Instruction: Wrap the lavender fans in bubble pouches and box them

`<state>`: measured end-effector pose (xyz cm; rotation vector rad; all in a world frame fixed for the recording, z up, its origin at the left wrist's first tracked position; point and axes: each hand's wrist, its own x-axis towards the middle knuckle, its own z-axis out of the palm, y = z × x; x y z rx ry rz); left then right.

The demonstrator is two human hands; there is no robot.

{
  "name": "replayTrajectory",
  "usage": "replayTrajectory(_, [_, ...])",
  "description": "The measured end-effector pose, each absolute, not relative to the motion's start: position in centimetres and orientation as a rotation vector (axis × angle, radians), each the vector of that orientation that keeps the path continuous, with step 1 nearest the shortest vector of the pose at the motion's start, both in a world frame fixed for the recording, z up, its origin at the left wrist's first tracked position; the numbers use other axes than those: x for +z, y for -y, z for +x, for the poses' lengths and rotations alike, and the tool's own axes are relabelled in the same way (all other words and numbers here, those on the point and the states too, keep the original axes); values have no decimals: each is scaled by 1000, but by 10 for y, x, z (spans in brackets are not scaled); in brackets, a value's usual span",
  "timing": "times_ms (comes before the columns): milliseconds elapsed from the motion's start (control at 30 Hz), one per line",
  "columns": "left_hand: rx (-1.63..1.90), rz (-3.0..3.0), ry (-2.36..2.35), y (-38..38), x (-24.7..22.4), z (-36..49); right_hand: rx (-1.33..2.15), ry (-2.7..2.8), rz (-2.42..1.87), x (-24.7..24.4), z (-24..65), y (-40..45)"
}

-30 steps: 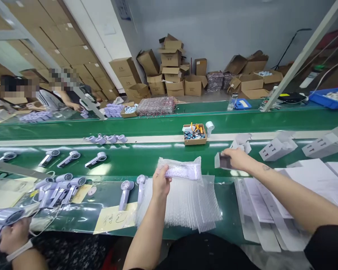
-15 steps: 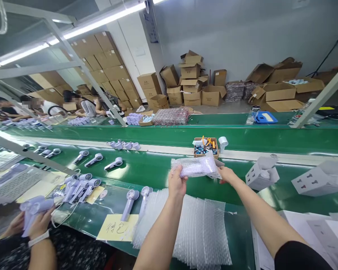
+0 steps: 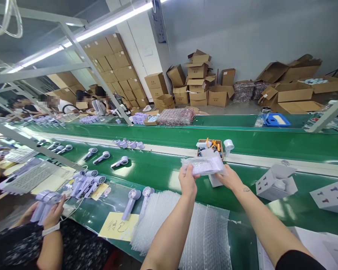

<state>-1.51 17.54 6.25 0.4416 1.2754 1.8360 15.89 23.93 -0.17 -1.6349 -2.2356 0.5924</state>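
Note:
A lilac handheld fan in a bubble-wrap bag (image 3: pixel 204 166) is held level above the green belt. My left hand (image 3: pixel 189 179) is closed on its left end, the thumb lying along the near side. At the other end, my right hand (image 3: pixel 226 177) grips the wrap with its fingers partly hidden. Behind the bag a white box (image 3: pixel 215 181) shows in part; whether my right hand touches it I cannot tell. Below my arms lies a stack of bubble-wrap bags (image 3: pixel 211 228). Two bare lilac fans (image 3: pixel 131 202) rest left of the stack.
Two open white boxes (image 3: pixel 276 183) stand on the belt at right. A carton of small parts (image 3: pixel 218 145) sits on the white divider strip. On the left a co-worker's hands (image 3: pixel 52 215) hold lilac fans. A yellow handwritten sheet (image 3: pixel 118 226) lies on the near bench.
The view has swung slightly left, so the scene sits further right. Both hands still hold the wrapped fan, which is now more level. More of the white box behind it shows.

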Motion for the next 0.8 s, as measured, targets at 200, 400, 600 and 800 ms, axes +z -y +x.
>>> replayTrajectory(200, [1744, 748, -1594, -195, 37, -11, 429, 2169, -1586, -13, 172, -231])
replayTrajectory(400, [1760, 511, -1552, -180, 37, -24, 430, 2151, -1376, -39, 179, -226])
replayTrajectory(600, [1822, 477, -1463, -172, 67, -39, 337, 1810, -1479, -45, 188, -235])
replayTrajectory(800, [1857, 441, -1418, -152, 73, -54, 895, 1256, -1712, -57, 192, -271])
